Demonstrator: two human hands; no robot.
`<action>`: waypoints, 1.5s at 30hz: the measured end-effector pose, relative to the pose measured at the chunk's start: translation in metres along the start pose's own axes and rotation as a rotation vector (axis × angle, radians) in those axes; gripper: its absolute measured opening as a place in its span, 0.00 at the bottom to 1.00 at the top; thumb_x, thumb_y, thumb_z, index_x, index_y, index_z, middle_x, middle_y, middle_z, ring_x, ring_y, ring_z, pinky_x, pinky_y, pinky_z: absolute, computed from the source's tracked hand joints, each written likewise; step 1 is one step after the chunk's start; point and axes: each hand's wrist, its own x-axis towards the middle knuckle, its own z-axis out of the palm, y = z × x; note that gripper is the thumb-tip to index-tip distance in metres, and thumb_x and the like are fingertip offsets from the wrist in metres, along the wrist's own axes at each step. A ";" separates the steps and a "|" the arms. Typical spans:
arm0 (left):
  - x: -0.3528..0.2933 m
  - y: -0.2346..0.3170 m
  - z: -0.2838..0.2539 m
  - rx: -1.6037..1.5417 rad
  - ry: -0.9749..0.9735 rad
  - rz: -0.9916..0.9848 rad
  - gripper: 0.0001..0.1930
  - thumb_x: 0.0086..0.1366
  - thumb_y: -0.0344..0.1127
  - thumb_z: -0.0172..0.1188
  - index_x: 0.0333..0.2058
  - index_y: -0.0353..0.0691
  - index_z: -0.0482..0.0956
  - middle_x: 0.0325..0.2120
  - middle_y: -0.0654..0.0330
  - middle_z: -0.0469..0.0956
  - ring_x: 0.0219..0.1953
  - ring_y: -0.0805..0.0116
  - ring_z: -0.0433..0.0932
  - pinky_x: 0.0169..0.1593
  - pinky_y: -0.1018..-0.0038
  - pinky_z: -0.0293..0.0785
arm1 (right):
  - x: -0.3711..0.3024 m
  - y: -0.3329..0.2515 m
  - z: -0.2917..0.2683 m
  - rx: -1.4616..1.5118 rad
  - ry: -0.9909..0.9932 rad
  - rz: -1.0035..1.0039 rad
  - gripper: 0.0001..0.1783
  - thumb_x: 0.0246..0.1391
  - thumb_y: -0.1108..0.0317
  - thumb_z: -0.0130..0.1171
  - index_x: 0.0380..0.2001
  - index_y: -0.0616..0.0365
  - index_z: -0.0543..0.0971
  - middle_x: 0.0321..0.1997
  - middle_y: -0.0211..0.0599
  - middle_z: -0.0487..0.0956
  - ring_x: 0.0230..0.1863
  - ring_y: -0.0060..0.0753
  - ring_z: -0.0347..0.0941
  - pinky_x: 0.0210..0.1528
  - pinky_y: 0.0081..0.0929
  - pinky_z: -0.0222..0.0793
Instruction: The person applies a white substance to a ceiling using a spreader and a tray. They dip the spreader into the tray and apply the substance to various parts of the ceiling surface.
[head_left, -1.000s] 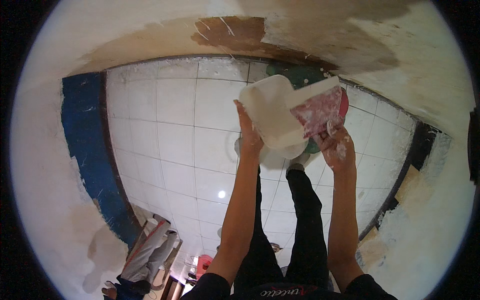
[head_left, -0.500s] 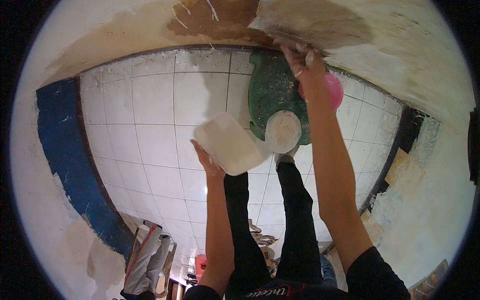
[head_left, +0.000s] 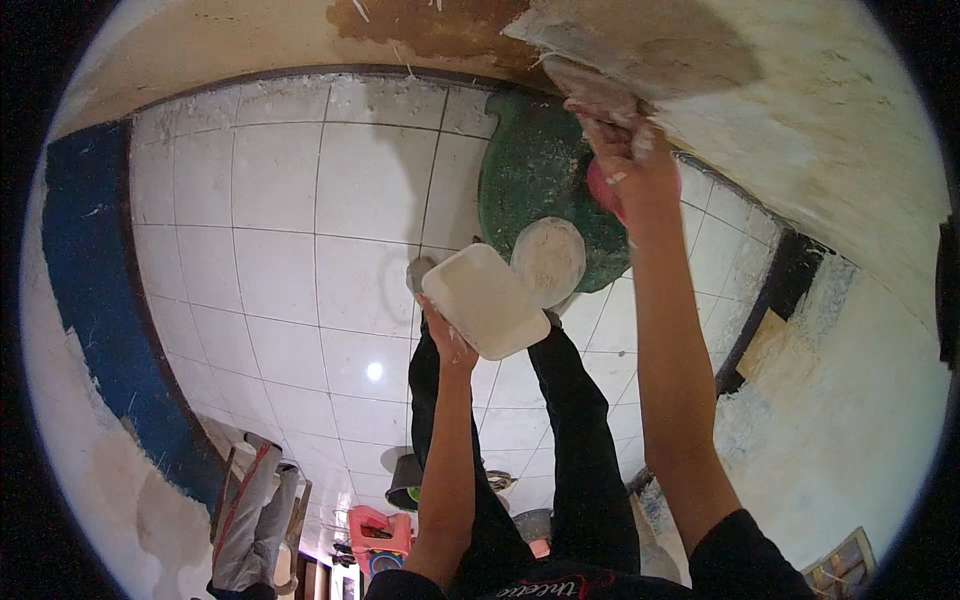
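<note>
A white rectangular plastic tub (head_left: 485, 300) with rounded corners rests on my left hand (head_left: 450, 335), whose fingers grip its near left side. Up at the wall, my right hand (head_left: 630, 150), smeared with white paste, is closed around a flat, pale spreading blade (head_left: 590, 88). The blade lies against the wall (head_left: 700, 60), partly blurred by motion, and its handle is hidden in my fingers. Below my right forearm, a clear round bowl (head_left: 548, 262) with whitish residue stands on the near side of a green plastic stool (head_left: 535, 165). A pink bowl (head_left: 607, 190) is partly hidden behind my right wrist.
White floor tiles (head_left: 270, 180) spread between the walls. On the left runs a blue wall band (head_left: 95, 240). Rolled grey sheeting (head_left: 250, 515) leans at lower left, near a pink plastic object (head_left: 378, 530) and a dark bucket (head_left: 405, 480). My feet stand close to the stool.
The tub has shifted slightly right in my left hand's grip and is less tilted. My right hand and blade have moved slightly down and right along the wall. My left foot now shows.
</note>
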 end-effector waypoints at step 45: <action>0.005 -0.056 0.019 0.028 -0.039 -0.036 0.34 0.68 0.65 0.35 0.61 0.45 0.61 0.56 0.59 0.67 0.58 0.61 0.66 0.61 0.61 0.64 | 0.054 -0.144 -0.051 -1.241 -0.657 -0.404 0.26 0.62 0.75 0.33 0.60 0.81 0.52 0.64 0.68 0.57 0.65 0.62 0.56 0.68 0.51 0.56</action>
